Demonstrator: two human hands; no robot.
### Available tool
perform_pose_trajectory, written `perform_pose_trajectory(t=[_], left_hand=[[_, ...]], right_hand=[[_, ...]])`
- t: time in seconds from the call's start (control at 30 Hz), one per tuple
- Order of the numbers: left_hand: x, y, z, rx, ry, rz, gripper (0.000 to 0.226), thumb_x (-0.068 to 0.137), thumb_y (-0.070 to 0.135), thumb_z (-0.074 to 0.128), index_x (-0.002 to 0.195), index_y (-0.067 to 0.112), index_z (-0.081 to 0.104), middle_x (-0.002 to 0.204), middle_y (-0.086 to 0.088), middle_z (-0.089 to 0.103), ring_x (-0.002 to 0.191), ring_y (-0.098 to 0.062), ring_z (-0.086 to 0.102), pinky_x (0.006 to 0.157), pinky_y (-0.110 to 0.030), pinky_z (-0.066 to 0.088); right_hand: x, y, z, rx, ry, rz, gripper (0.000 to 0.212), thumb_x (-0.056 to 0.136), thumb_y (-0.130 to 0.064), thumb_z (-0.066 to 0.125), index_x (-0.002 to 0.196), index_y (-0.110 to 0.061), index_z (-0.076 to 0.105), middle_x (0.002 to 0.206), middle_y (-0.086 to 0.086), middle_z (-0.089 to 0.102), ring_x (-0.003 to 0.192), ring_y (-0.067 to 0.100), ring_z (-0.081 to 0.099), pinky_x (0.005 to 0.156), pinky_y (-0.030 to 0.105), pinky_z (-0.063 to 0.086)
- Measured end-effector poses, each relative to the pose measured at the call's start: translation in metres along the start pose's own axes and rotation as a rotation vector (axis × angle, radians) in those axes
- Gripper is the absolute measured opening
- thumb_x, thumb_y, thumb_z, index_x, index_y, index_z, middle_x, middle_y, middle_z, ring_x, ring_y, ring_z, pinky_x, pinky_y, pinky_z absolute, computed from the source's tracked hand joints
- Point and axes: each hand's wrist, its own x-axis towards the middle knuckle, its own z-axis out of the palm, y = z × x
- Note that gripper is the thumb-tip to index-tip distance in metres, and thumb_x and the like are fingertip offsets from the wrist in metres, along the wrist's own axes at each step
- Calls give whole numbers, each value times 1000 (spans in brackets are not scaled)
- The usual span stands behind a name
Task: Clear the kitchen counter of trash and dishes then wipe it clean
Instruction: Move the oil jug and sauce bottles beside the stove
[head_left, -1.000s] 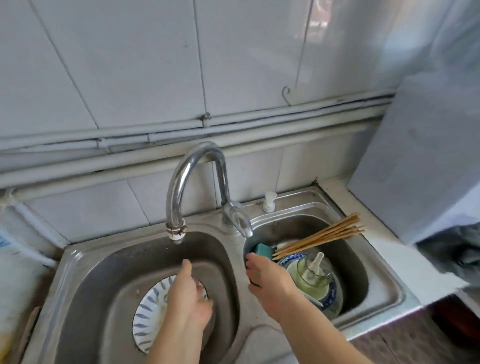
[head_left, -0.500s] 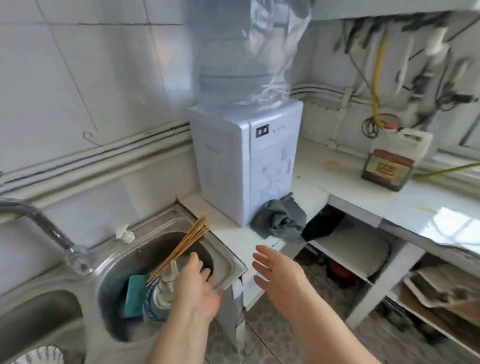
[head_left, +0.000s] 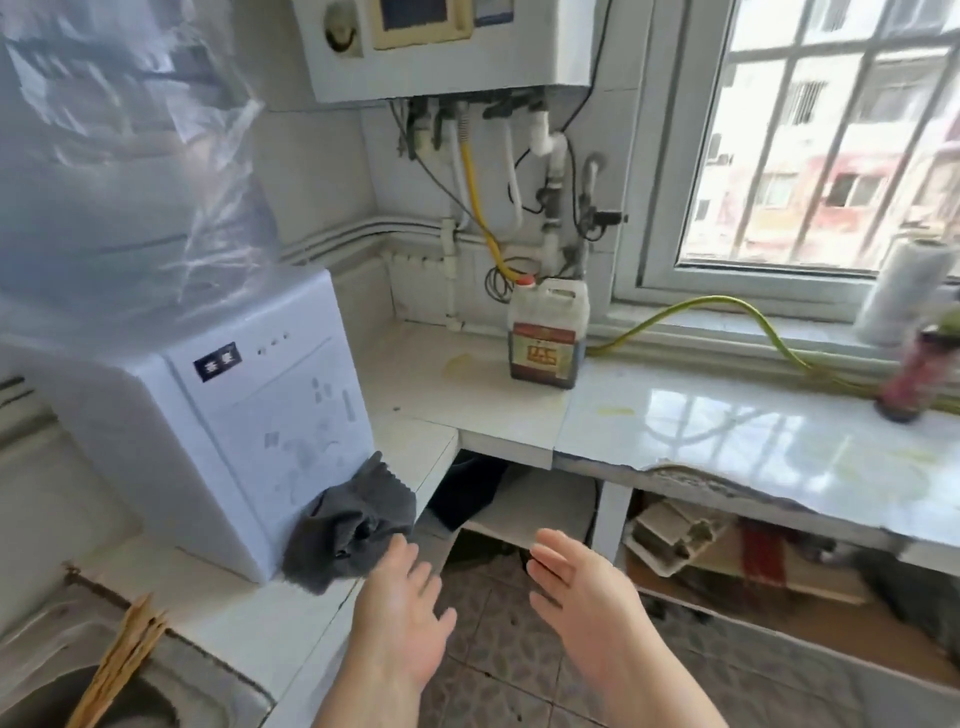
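Grey cloth lies crumpled in the lower middle of the frame, on the edge of the white bench and against the front of the water dispenser. The left hand is just below the cloth, with its fingers straight and a little spread. One fingertip is at the cloth's edge, but I cannot tell if it touches. The right hand is to the right over the tiled floor, with its fingers straight and close together, holding nothing. Further back on the bench, near the middle of the frame, stands a jug of dark liquid with a red cap. At the lower left, chopsticks stick out of the sink.
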Motion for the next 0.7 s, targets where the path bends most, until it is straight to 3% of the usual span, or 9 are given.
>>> perform_pose_trajectory(t=[0.1, 0.27, 0.47, 0.7], left_hand=[[35, -2, 30, 24, -54, -55, 57, 102, 42, 35, 151, 15, 27, 158, -10, 22, 147, -26, 18, 118, -49, 13], [98, 16, 81, 68, -153, -97, 54, 101, 39, 37, 148, 13, 31, 156, -11, 28, 145, -27, 23, 117, -50, 15], [165, 57, 138, 142, -211, -59, 49, 102, 34, 35, 147, 13, 35, 152, -10, 35, 143, -27, 28, 116, -49, 18], [207, 63, 214, 301, -297, -13, 37, 99, 27, 46, 133, 13, 50, 134, -7, 53, 125, -24, 47, 103, -41, 34]], right_hand=[[23, -24, -12, 19, 49, -29, 30, 95, -18, 53, 122, -6, 57, 128, 12, 57, 118, 26, 51, 106, 43, 37], [68, -75, -5, 53, 116, -112, 29, 95, -16, 55, 121, -4, 59, 113, 9, 62, 112, 26, 54, 109, 47, 37], [121, -122, 17, 89, 118, -171, 24, 98, -21, 50, 117, -10, 59, 125, 10, 57, 115, 25, 50, 110, 45, 34], [156, -152, -7, 138, 229, -164, 25, 97, -22, 52, 117, -10, 61, 124, 8, 60, 114, 25, 54, 108, 45, 37]])
